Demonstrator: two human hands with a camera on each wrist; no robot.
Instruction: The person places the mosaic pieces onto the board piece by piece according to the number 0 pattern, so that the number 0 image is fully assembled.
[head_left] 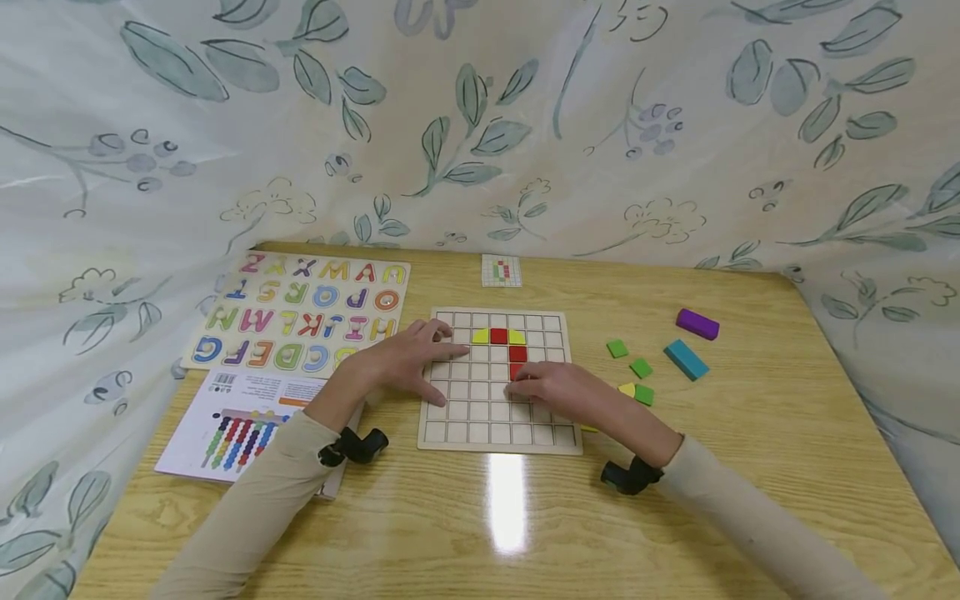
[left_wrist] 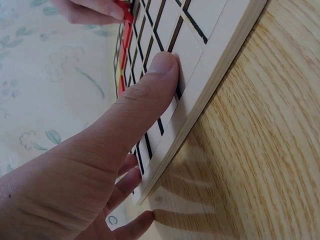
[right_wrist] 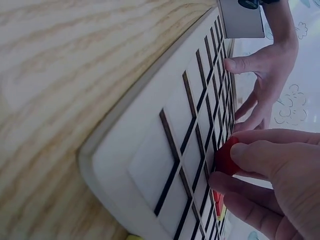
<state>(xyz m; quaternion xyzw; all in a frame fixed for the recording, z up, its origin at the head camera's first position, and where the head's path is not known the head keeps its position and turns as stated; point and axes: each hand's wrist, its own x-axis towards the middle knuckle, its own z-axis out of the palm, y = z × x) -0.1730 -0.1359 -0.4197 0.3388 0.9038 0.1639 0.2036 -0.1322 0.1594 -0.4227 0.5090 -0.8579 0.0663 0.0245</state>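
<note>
A pale wooden grid board (head_left: 480, 437) lies on the table. Set in its upper cells are yellow quarter-round tiles (head_left: 481, 337) and red square tiles (head_left: 498, 336), forming a hooked line. My right hand (head_left: 562, 392) is over the board's middle right, pinching a red square tile (right_wrist: 226, 159) between thumb and fingers at the grid; whether it is fully seated I cannot tell. On the board's left side rests my left hand (head_left: 405, 362), fingers spread, its thumb (left_wrist: 162, 65) lying on the cells. It holds nothing.
A small pattern card (head_left: 501, 271) lies behind the board. Left are an alphabet board (head_left: 300, 287) and a printed box (head_left: 247, 392). Several green tiles (head_left: 617, 348), a blue block (head_left: 686, 359) and a purple block (head_left: 697, 324) lie to the right.
</note>
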